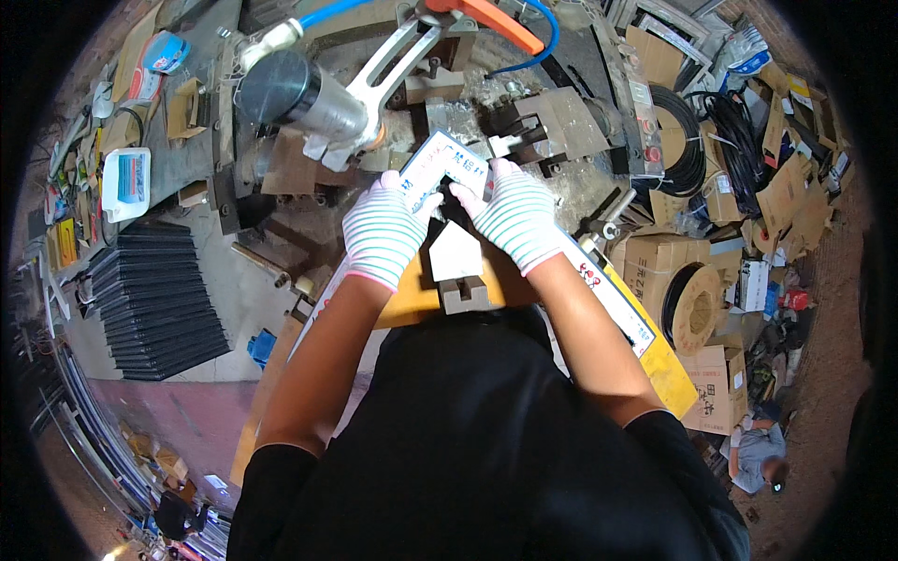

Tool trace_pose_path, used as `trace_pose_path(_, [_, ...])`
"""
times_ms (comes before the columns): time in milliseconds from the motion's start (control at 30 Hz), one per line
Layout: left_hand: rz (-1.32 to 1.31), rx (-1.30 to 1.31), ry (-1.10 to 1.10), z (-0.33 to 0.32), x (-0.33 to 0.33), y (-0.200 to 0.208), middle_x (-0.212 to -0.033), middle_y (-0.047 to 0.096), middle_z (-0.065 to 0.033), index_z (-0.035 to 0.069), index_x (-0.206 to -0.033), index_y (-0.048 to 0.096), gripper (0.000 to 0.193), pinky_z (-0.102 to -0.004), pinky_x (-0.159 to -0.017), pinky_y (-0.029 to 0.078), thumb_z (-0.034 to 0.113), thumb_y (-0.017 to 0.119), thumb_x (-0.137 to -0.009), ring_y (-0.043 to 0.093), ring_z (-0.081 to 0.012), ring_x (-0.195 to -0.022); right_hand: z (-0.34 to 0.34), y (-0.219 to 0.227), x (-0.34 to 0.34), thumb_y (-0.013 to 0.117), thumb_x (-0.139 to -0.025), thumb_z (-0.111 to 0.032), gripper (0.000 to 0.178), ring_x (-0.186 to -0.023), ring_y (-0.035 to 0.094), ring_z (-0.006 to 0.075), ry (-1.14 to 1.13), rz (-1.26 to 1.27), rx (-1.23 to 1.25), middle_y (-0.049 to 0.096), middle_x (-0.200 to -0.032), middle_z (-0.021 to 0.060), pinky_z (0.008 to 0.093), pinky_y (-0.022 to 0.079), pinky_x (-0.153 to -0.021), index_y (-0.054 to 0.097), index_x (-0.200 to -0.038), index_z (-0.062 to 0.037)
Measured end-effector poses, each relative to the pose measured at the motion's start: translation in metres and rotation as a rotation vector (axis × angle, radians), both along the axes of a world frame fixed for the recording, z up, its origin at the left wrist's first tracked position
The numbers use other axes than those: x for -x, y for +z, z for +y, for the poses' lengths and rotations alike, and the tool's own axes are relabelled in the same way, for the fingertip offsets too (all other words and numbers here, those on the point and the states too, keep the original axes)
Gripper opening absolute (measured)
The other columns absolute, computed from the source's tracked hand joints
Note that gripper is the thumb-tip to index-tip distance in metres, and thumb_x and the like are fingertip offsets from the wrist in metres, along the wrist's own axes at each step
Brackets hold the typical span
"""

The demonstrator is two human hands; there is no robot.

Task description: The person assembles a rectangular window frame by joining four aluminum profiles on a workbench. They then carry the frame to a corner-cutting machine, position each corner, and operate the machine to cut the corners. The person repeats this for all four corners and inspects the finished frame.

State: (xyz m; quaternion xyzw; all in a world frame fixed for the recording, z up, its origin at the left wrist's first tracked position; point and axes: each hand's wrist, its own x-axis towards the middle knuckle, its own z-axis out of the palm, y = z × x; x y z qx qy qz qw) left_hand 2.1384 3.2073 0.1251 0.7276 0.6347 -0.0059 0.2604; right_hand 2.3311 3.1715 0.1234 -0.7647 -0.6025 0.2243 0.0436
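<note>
Two white, film-covered profiles printed with lettering meet at a corner (432, 161) in front of me, their long legs running back past my forearms. My left hand (385, 227), in a white glove with green stripes, is closed around the left profile near that corner. On the right profile my right hand (514, 213), gloved alike, is closed the same way, its thumb toward the inner angle. Between and below my hands a white pointed block (456, 251) sits by a grey slotted metal block (465, 295). Fingertips under the profiles are hidden.
Ahead stands a machine with a metal cylinder (323, 103), an orange handle (491, 26) and a blue hose (552, 42). Black parts (164, 304) are stacked at left, near a white container (126, 184). Cartons (655, 262) and a cable spool (694, 309) crowd the right. A co-worker (760, 453) is lower right.
</note>
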Motion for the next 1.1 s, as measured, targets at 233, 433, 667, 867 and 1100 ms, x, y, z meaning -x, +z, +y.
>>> trace_pose_path(233, [-0.029,-0.005,0.004,0.001,0.001,0.001,-0.093,0.074,-0.022,0.003,-0.104,0.067,0.06,-0.0462,-0.079,0.058,0.059,0.079,-0.085,0.072,-0.0391,-0.089,-0.021,0.004,-0.012,0.077,-0.084,-0.059,0.066,-0.102,0.07,0.0395,-0.001,0.006,-0.1,0.071,-0.106,0.0221,0.0488,0.056,-0.089,0.065,-0.115,-0.0025])
trace_pose_path(433, [-0.004,0.065,-0.004,0.004,0.0,-0.003,-0.102,0.073,-0.0231,0.002,-0.108,0.065,0.062,-0.0498,-0.083,0.057,0.059,0.075,-0.087,0.072,-0.0408,-0.095,-0.047,0.011,-0.031,0.078,-0.08,-0.066,0.079,-0.103,0.07,0.0381,-0.038,-0.078,0.043,0.072,-0.11,0.0212,0.0462,0.056,-0.088,0.064,-0.123,-0.0007])
trace_pose_path(667, [-0.31,-0.772,-0.211,-0.021,0.041,0.031,-0.111,0.066,-0.014,0.008,-0.13,0.062,0.054,-0.0388,-0.085,0.055,0.024,0.087,-0.084,0.067,-0.0271,-0.096,-0.048,0.01,-0.037,0.07,-0.084,-0.069,0.074,-0.102,0.071,0.0379,-0.002,-0.058,0.101,0.07,-0.11,0.0219,0.047,0.056,-0.089,0.066,-0.114,-0.0015])
trace_pose_path(867, [-0.984,-0.385,-0.003,0.033,0.049,0.101,-0.131,0.061,-0.0087,0.005,-0.151,0.042,0.072,-0.0278,-0.086,0.054,0.007,0.081,-0.09,0.062,-0.0124,-0.105,-0.049,0.007,-0.039,0.066,-0.087,-0.07,0.074,-0.105,0.07,0.0376,0.014,-0.062,0.123,0.069,-0.112,0.0215,0.048,0.056,-0.09,0.066,-0.114,-0.0014])
trace_pose_path(1100, [-1.068,0.01,-0.236,0.034,0.018,0.13,-0.118,0.072,-0.0062,0.003,-0.133,0.062,0.044,-0.0277,-0.089,0.058,0.009,0.078,-0.093,0.071,-0.0145,-0.102,-0.047,0.014,-0.039,0.068,-0.086,-0.069,0.073,-0.104,0.071,0.0377,0.003,-0.039,0.14,0.071,-0.111,0.0213,0.0484,0.057,-0.09,0.067,-0.115,-0.0019])
